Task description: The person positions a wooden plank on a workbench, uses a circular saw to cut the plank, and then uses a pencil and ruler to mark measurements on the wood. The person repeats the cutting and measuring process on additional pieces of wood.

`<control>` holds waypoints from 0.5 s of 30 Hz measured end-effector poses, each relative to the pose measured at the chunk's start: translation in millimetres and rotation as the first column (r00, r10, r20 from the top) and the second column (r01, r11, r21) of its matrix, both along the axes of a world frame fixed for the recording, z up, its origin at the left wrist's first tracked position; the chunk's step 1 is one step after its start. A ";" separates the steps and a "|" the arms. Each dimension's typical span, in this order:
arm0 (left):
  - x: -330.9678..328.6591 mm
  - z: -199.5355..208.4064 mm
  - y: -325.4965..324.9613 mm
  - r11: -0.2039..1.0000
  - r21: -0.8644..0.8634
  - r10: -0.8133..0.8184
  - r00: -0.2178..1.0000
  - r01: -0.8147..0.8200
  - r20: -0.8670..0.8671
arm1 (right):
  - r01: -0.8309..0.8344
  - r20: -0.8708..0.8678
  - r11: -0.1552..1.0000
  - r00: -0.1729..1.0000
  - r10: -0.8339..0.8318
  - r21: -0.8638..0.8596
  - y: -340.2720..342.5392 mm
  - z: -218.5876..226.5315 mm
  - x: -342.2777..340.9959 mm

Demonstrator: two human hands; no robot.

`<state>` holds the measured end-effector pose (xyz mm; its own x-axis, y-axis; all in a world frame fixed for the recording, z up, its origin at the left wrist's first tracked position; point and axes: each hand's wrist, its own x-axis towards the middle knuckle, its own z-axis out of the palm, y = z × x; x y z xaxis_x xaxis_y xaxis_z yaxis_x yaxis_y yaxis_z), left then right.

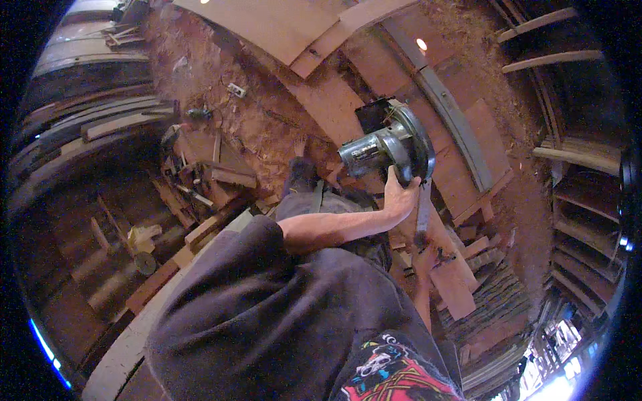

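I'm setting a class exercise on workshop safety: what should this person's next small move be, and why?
Perhaps ease the right hand farther back from the circular saw before any cut: the left hand has its grip on the saw, while the right is by the narrow board, roughly in line with the tool.

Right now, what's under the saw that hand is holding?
Brown boards show beyond and right of the saw, gripped by the left hand. What's directly underneath can't be seen: the saw covers it.
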<state>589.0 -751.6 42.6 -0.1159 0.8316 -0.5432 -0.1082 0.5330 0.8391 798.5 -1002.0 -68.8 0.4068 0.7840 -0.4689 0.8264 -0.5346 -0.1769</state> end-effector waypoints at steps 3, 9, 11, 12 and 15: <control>-10.5 -9.6 -4.5 0.997 -0.044 -0.067 0.998 0.067 0.005 | 0.106 -0.054 0.936 0.994 -0.093 0.335 47.3 22.4 -22.6; -61.4 -24.8 9.4 0.841 -0.073 -0.540 0.840 0.535 -0.060 | -0.043 -0.284 0.828 0.928 0.240 0.560 217.2 86.0 -121.9; -103.5 -52.8 21.3 0.731 0.012 -0.682 0.731 0.683 -0.011 | -0.172 -0.190 0.904 0.946 0.262 0.392 238.9 79.4 -145.8; -136.9 -42.0 30.6 0.661 0.056 -0.750 0.662 0.748 0.020 | -0.071 -0.343 0.921 0.915 0.214 0.383 246.0 74.1 -147.3; -213.9 -55.6 32.6 0.861 0.052 -0.508 0.860 0.506 0.041 | 0.206 -0.798 0.952 0.599 0.062 0.228 257.9 83.6 -143.0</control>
